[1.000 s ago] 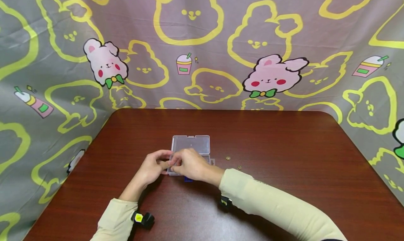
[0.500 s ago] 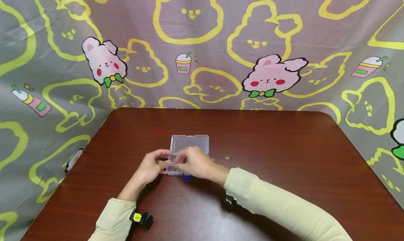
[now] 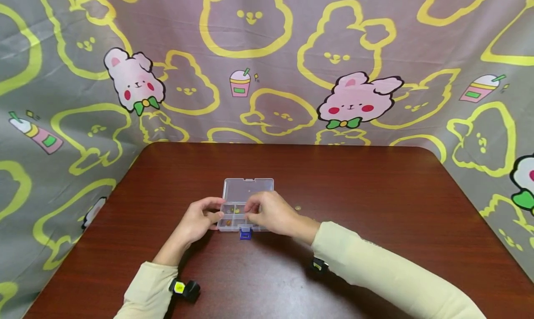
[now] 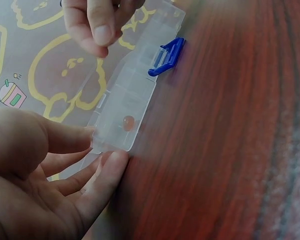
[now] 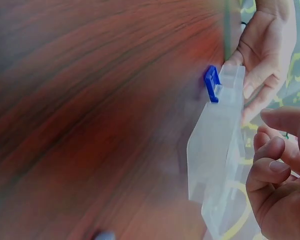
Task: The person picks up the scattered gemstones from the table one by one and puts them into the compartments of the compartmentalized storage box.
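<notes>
A clear plastic compartment box [image 3: 232, 228] lies on the table with its lid [image 3: 246, 189] raised at the back and its blue latch [image 3: 245, 233] hanging at the front. My left hand [image 3: 199, 221] grips the box's left end between thumb and fingers. An orange bead [image 4: 128, 123] sits in the front left compartment, and small yellow pieces [image 3: 237, 211] lie in the back ones. My right hand [image 3: 269, 212] hovers over the right half, hiding part of it. In the right wrist view, this hand's thumb [image 5: 285, 120] stands apart from its loosely bent fingers, with nothing seen between them.
A small brass-coloured disc [image 3: 298, 208] lies on the brown wooden table [image 3: 354, 184], right of the box. Behind the table hangs a patterned cloth [image 3: 279, 68]. A blurred grey thing [image 5: 105, 235] shows at the bottom of the right wrist view.
My right hand has moved right, from the box's left compartments to over its right half, uncovering the bead, the yellow pieces and the latch. My left hand keeps its grip on the box.
</notes>
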Action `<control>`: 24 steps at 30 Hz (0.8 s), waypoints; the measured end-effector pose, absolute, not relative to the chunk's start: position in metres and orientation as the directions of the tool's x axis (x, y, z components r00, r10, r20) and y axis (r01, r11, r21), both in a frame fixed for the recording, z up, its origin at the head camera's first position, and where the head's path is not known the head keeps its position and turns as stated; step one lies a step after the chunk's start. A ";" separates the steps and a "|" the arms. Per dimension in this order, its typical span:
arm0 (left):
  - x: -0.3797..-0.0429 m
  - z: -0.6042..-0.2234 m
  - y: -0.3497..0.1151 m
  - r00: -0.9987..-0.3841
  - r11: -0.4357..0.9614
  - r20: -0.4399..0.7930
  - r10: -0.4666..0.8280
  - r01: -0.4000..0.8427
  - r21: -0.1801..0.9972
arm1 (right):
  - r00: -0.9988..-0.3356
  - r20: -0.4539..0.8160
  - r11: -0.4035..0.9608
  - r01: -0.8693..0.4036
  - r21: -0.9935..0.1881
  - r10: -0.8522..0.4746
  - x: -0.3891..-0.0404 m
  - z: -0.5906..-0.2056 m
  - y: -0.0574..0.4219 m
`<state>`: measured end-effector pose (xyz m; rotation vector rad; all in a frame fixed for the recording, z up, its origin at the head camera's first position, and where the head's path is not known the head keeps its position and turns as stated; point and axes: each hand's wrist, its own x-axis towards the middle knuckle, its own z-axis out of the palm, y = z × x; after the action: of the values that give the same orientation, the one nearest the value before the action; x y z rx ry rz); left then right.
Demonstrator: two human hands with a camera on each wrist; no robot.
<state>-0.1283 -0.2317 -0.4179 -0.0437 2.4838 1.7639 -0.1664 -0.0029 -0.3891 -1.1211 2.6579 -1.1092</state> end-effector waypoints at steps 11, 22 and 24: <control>-0.128 -0.421 -0.233 -0.995 0.314 -0.090 0.037 -0.074 0.947 | -0.760 0.266 0.458 -0.590 -0.665 -0.592 -0.173 -0.385 0.050; -0.128 -0.418 -0.232 -0.994 0.319 -0.105 0.031 -0.089 0.944 | -0.819 0.192 0.523 -0.506 -0.686 -0.541 -0.171 -0.393 0.105; -0.128 -0.418 -0.231 -0.994 0.322 -0.107 0.031 -0.091 0.942 | -0.832 0.168 0.532 -0.478 -0.699 -0.528 -0.171 -0.394 0.114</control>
<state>-0.1279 -0.2310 -0.4180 -0.0561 2.4670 1.7697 -0.1713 0.1145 -0.3942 -0.8861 2.6928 -1.1979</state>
